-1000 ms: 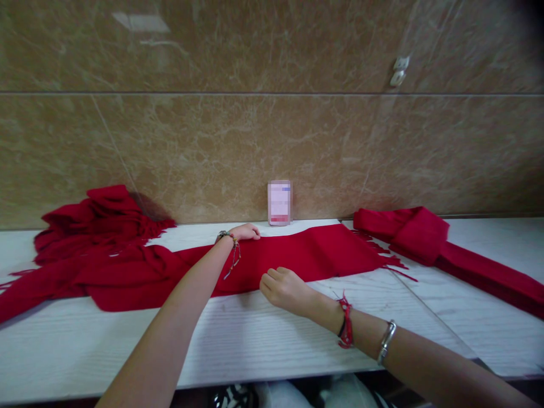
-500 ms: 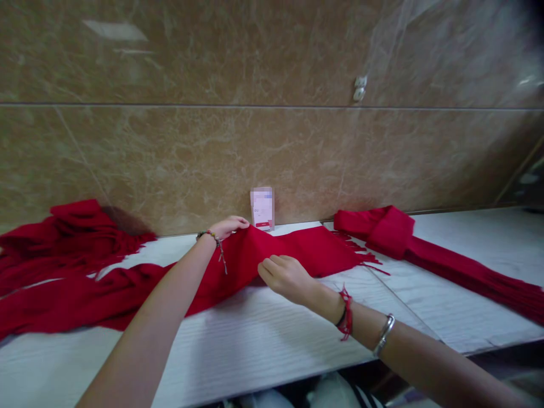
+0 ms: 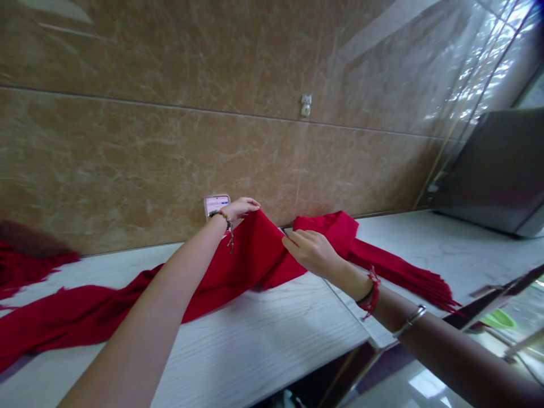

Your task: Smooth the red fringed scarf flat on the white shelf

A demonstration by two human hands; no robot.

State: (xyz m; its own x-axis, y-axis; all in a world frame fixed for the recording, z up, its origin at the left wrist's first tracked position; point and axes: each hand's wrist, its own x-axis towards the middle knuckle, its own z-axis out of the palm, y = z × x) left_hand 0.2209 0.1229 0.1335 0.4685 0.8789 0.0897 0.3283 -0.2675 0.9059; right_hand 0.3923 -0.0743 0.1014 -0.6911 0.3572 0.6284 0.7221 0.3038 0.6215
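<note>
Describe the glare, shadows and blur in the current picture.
Head view: glare streaks the upper right of the wall, and a bright patch shines on the floor; same head view: shading darkens the red scarf below the left hand; also in the head view, the red pile at the left edge looks soft, with a shadow behind it.

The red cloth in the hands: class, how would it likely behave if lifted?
The red cloth is probably floppy: it sags and folds below the left hand. It is likely light for its size, since a mere pinch raises its edge. It seems unlikely to roll, lying spread along the counter.
</note>
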